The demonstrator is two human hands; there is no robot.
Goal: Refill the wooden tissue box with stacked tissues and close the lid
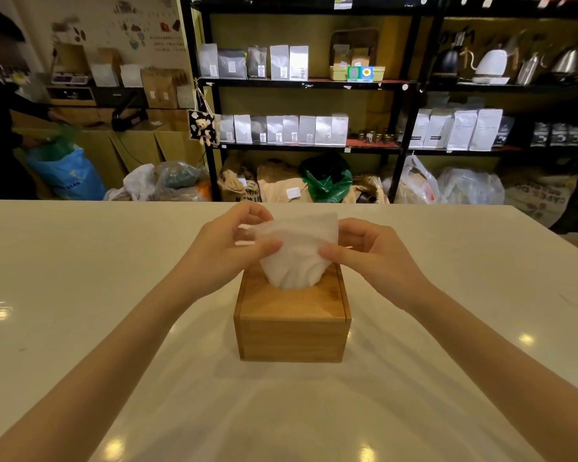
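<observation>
We have the top tissue (296, 251) pinched on both sides: our left hand (229, 243) grips its left edge between thumb and curled fingers (247, 213), and our right hand (369, 250) pinches the right edge the same way, so neither hand is free. The sheet fans out wide between our fingers and narrows downward to where it passes through the opening in the lid (294, 300), directly below and slightly toward us from our fingertips. The wooden tissue box (292, 335) sits square on the white surface (81, 295) with its long axis running away from us, and the lid looks seated flush along the top, a thin seam showing down its right side. Both hands are equally near the box, each just above a far corner of it, with the tissue as the only thing between them. We judge the refill and closing done and the work now is shaping the pulled-up sheet, so the move ahead turns on lifting straight up along the line of the opening, not sideways, which might tear the sheet or drag the box. The surface around the box lies open on every side of our fingers, and its far edge is well beyond them.
</observation>
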